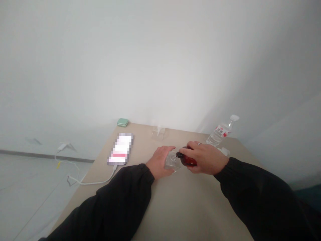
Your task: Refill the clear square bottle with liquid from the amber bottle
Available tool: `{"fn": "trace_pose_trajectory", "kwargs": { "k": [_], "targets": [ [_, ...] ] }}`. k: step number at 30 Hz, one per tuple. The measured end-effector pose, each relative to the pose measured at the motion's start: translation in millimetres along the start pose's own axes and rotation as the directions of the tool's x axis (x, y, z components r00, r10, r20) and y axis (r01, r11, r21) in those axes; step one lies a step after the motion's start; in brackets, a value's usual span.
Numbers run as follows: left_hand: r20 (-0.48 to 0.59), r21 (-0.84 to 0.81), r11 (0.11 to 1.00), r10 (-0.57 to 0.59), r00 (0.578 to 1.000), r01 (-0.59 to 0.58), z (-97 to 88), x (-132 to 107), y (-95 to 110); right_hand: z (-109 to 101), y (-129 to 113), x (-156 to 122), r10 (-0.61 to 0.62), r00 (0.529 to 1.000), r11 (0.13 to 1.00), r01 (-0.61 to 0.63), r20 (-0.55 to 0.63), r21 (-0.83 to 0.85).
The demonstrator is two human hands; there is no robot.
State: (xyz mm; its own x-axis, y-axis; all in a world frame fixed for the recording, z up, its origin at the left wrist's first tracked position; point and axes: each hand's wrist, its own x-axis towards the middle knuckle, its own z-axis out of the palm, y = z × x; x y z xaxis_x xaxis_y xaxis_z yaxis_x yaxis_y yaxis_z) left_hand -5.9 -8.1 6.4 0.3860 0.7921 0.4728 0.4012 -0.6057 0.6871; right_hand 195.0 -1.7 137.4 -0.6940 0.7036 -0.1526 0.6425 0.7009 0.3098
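My right hand is wrapped round a dark red-brown bottle with a black neck. The bottle is tipped over to the left, its mouth at the right side of a small clear container. Around that container's left side curves my left hand, thumb and fingers on its near and far sides. Whether liquid leaves the bottle is too small to tell. A white object lies partly hidden behind my right hand.
A water bottle stands at the back right. Another clear container is near the wall. To the left are a phone on a white charging cable and a small green case. The table meets the wall behind.
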Motion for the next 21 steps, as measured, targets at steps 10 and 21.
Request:
{"fn": "trace_pose_trajectory", "kwargs": {
  "k": [10, 21],
  "targets": [
    [-0.015, -0.001, 1.0, 0.022, 1.0, -0.022, -0.1, -0.3, -0.5, -0.8, -0.6, -0.8, -0.004, 1.0, 1.0, 0.004, -0.009, -0.027],
    [0.0, -0.015, 1.0, 0.001, 1.0, -0.001, -0.4, 0.0, 0.2, -0.3, -0.1, 0.3, 0.0, 1.0, 1.0, 0.0, -0.006, -0.019]
  ]
}}
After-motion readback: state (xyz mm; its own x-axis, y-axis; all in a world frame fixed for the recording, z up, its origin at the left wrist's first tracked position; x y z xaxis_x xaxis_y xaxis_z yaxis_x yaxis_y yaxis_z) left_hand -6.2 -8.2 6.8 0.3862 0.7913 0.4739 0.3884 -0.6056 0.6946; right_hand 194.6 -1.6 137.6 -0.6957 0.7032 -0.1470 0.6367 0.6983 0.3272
